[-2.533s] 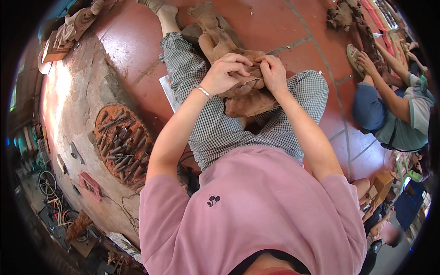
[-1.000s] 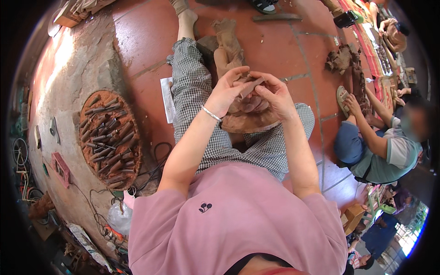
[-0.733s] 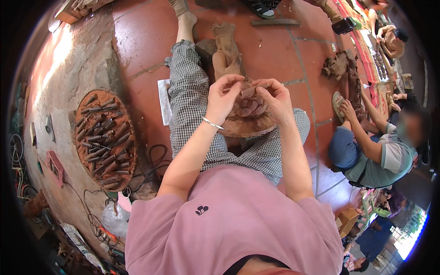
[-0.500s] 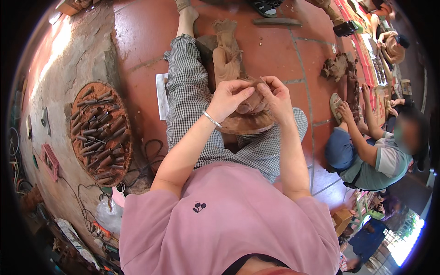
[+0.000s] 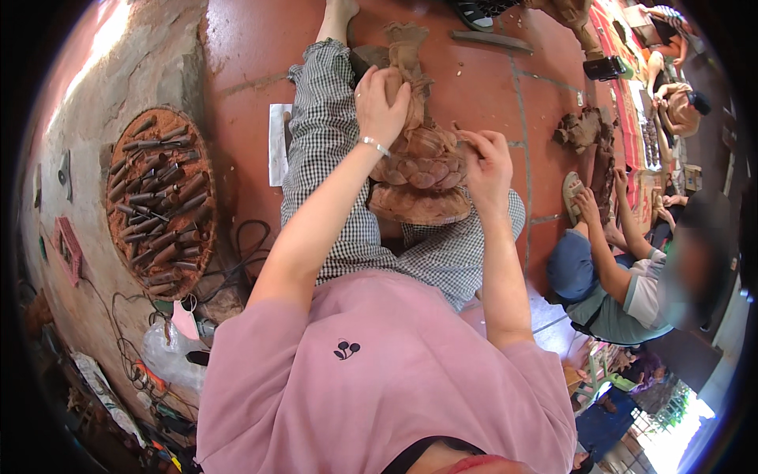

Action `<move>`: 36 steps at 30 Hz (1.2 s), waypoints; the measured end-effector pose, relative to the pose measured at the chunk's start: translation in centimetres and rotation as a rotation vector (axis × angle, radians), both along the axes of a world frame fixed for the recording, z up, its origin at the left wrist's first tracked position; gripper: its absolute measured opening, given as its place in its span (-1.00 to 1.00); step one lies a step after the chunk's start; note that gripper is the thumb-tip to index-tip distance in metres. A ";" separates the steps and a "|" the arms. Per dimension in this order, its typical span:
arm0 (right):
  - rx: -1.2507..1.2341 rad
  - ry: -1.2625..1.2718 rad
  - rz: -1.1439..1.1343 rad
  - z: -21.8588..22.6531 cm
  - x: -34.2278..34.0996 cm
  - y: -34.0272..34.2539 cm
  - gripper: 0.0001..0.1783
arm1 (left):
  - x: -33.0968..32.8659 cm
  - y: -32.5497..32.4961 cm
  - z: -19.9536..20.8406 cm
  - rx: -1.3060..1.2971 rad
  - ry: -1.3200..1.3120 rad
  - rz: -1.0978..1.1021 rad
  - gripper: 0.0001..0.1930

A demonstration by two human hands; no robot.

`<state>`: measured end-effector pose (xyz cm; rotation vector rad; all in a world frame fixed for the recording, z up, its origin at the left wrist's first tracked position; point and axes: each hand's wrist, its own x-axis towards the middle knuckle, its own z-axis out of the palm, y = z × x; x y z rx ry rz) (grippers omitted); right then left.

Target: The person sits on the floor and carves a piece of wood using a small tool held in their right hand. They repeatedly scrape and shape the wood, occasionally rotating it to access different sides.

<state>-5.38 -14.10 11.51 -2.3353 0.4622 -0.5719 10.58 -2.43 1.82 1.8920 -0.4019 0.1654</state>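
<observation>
Two hands on clay figure [image 5: 418, 170], left hand [image 5: 381, 101] cupping top, right hand [image 5: 485, 164] pinching side

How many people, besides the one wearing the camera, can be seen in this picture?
2, maybe more hidden. One person sits on the floor at the right beside the camera wearer's right hand; another person is at the top right edge.
</observation>
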 end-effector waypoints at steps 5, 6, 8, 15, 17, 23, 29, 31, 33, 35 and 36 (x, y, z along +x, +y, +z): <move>-0.118 0.118 0.238 -1.6 2.0 0.8 -0.78 | 2.0 -4.1 -2.1 0.240 0.203 0.061 -0.31; -0.108 0.128 0.240 -1.9 2.5 0.7 -0.80 | 2.2 -4.2 -2.5 0.171 0.155 0.087 -0.31; -0.051 0.157 0.228 -2.0 3.7 0.8 -0.83 | 3.1 -4.0 -3.1 0.127 0.237 0.064 -0.35; 0.006 0.148 0.317 -1.6 2.4 -0.4 -0.83 | 3.3 -3.7 -2.8 0.233 0.362 0.091 -0.52; -0.084 0.162 0.394 -2.1 4.6 0.3 -0.82 | 3.6 -3.5 -3.1 0.231 0.358 0.074 -0.52; 0.081 0.187 0.350 -2.3 3.1 -0.6 -0.81 | 3.6 -3.2 -2.8 0.240 0.390 0.059 -0.53; -0.032 0.235 0.407 -1.9 5.1 0.4 -0.74 | 4.0 -2.8 -2.3 0.216 0.409 0.014 -0.53; 0.017 0.225 0.404 -1.9 4.3 -0.1 -0.72 | 4.1 -2.7 -2.3 0.231 0.417 0.007 -0.53; 0.137 0.172 0.401 -2.4 2.4 -1.5 -0.72 | 4.1 -2.8 -2.8 0.228 0.388 0.031 -0.53; 0.261 0.165 0.333 -2.7 1.0 -1.2 -0.72 | 4.2 -2.7 -3.2 0.224 0.386 0.026 -0.53; 0.324 0.163 0.294 -2.6 0.5 -0.9 -0.72 | 4.1 -2.7 -3.5 0.206 0.377 0.026 -0.54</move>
